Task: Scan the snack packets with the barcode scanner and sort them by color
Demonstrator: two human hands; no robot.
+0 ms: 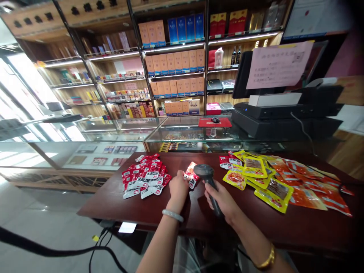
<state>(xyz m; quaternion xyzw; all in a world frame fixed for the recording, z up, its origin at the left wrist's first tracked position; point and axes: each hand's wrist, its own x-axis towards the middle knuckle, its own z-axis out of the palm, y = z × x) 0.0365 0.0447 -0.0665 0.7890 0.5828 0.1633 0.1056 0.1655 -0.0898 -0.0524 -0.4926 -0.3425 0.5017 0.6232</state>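
Note:
My left hand [178,187] holds a small red and white snack packet [191,175] above the dark red table [159,208]. My right hand [223,199] grips the handle of a grey handheld barcode scanner [205,172], whose head points at the packet from close by. A pile of the same red and white packets [145,175] lies to the left of my left hand. A pale bracelet sits on my left wrist, a gold one on my right.
Yellow and orange snack packets [273,182] spread over the right side of the table. Behind it runs a glass counter [148,132] with a black till and screen [284,110], a red mouse mat [214,122], and shelves of boxes. Black cables [93,248] hang below.

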